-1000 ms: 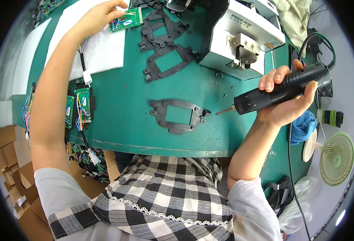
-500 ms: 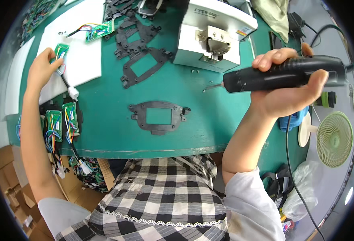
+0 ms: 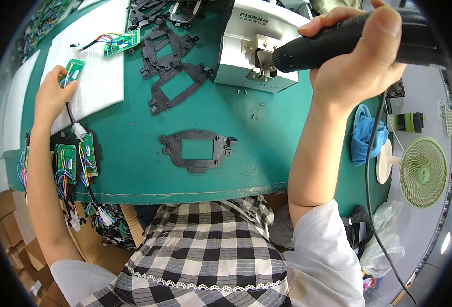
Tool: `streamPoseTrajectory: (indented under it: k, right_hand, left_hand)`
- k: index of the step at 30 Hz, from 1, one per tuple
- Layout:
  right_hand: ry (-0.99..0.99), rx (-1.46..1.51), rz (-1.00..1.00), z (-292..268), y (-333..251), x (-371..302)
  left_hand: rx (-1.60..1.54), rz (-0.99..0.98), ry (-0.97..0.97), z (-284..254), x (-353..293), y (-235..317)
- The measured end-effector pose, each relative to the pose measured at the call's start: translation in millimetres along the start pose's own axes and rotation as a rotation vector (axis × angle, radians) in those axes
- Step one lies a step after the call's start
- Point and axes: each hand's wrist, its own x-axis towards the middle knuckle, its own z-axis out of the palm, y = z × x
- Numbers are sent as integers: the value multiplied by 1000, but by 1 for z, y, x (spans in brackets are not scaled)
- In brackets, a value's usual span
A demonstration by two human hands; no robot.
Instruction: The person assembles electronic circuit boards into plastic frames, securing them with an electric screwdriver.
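My left hand [image 3: 51, 97] pinches a green circuit board [image 3: 74, 70] at the edge of a white foam sheet [image 3: 100, 84]; its cable and white plug [image 3: 79, 131] hang down toward me. My right hand [image 3: 356, 74] is wrapped round a black electric screwdriver [image 3: 318, 47], raised at the upper right. The screwdriver's nose is at the metal outlet of a silver-white screw feeder box [image 3: 236, 51]; its bit is hidden there. A black plastic frame [image 3: 172, 148] with a rectangular opening lies flat on the green table between my arms.
More black frames [image 3: 197, 77] overlap behind it. Another wired board [image 3: 121, 45] lies on the foam. Wired boards [image 3: 65, 158] sit by my left forearm. Loose screws [image 3: 254, 116] dot the table. A blue cloth [image 3: 363, 138], a green fan [image 3: 423, 173] and the screwdriver's cord [image 3: 372, 204] are at right.
My right hand has carried the screwdriver up and away from me, bringing its nose to the screw feeder's outlet. My left hand has drawn the board slightly nearer, still pinching it.
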Motion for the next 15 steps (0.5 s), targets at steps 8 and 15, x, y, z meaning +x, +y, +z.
streamPoseTrajectory:
  k: [8,15]
  right_hand:
    - [54,16,15,4,-1,-7]
    - [-198,161,216,-43,17,-17]
  left_hand:
    - [103,-54,198,-44,-2,11]
    - [-473,450,78,-61,-80,142]
